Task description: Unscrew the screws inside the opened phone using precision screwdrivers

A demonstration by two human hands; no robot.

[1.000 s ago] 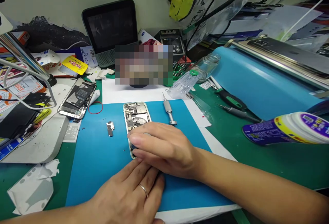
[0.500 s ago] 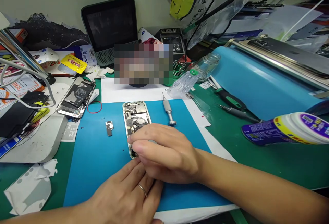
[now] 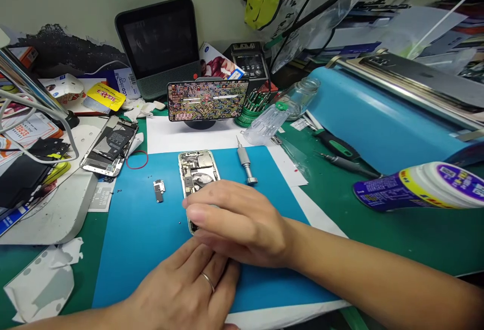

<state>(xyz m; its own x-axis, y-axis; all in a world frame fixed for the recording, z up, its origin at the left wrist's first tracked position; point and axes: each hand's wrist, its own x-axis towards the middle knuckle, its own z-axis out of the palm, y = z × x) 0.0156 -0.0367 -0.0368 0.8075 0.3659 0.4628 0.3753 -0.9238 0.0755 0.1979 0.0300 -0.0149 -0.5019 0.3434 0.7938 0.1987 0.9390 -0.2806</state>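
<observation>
An opened phone (image 3: pixel 198 166) lies on the blue mat (image 3: pixel 132 239), its inner parts showing. My right hand (image 3: pixel 242 219) arches across the phone's lower half, with thumb and forefinger reaching its left edge. It appears closed round the phone, though the other fingers are hidden. My left hand (image 3: pixel 185 287), with a ring, rests by the phone's bottom end. Its fingers are pressed together, and their tips disappear under my right hand; what they hold, if anything, is hidden. A small detached metal phone part (image 3: pixel 159 191) lies left of the phone, and a grey screwdriver (image 3: pixel 246 161) lies to its right.
Tiny screws (image 3: pixel 119 190) and a red rubber band (image 3: pixel 137 160) lie on the mat. Another opened phone (image 3: pixel 110 146) is at left. A propped phone (image 3: pixel 207 100) displays a game behind. A purple bottle (image 3: pixel 412 187) and a blue roll (image 3: pixel 378 113) stand at right.
The view has shifted slightly. My right hand has moved a little left over the phone, and my left hand is nearly still. The blurred patch at the back now appears as a propped phone.
</observation>
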